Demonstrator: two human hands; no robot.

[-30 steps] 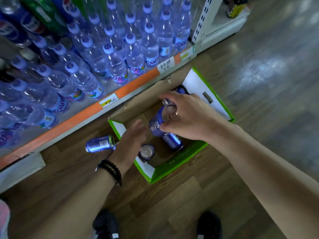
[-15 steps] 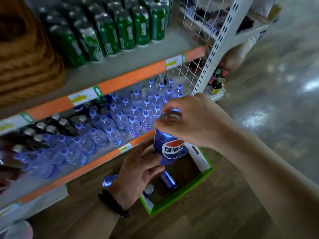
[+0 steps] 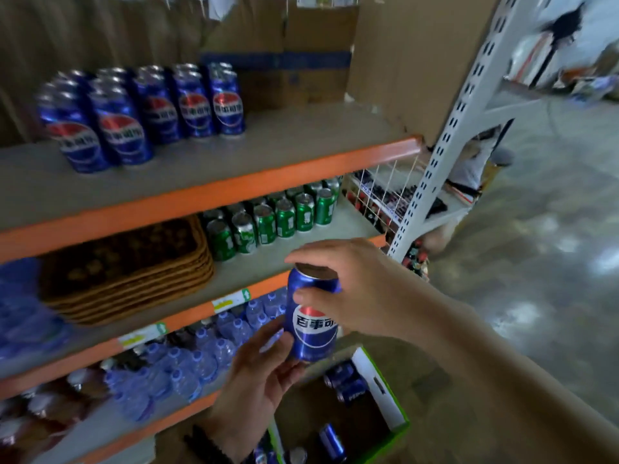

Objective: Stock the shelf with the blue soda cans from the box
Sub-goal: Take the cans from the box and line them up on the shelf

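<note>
The right hand (image 3: 361, 293) grips the top of an upright blue aluminium soda can with a red, white and blue roundel (image 3: 313, 316), thumb across its front just under the rim and fingers curled over the lid. The left hand (image 3: 258, 380), a dark beaded bracelet (image 3: 207, 443) at its wrist, holds the same can from below, fingers and thumb wrapped round its lower part. The can is held in the air in front of the shelving, above the open cardboard box with green edges (image 3: 395, 426) on the floor. Several more blue cans (image 3: 346, 385) lie on their sides in that box.

On the grey top shelf with an orange front edge (image 3: 284, 145), a block of matching blue cans (image 3: 144, 112) stands upright toward the left. The shelf beneath carries green drink cans (image 3: 274, 219) beside a stack of brown woven trays (image 3: 130, 266). Lower still are clear water bottles with blue caps (image 3: 201, 356). Large brown cartons (image 3: 402, 55) stand on the top shelf, at the right end.
</note>
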